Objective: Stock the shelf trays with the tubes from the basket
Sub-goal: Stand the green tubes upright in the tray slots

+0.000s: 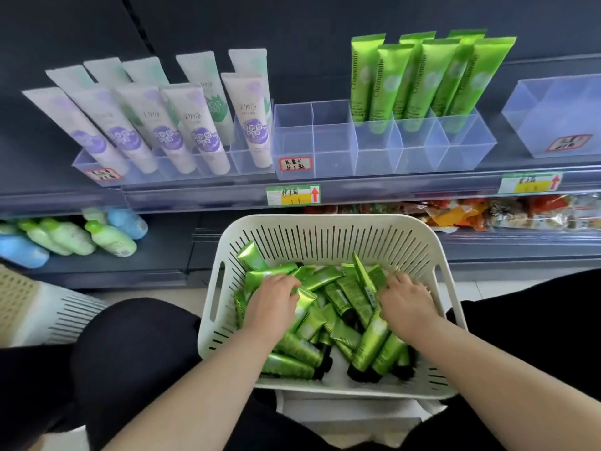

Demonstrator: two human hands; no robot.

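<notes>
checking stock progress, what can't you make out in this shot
- Head view: fingertips of left hand and right hand sink among the shiny green plastic tubes; grip unclear.
- Head view: handwriting on the red-bordered white label is too small to read.
- Head view: clear plastic box at right is cut by the frame edge.
- Head view: tubes hide the white slotted plastic basket's floor.

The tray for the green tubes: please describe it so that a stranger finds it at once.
On the upper shelf, above the white basket, stands a clear divided tray. Only it holds upright green tubes; the left tray holds pale tubes.
</notes>
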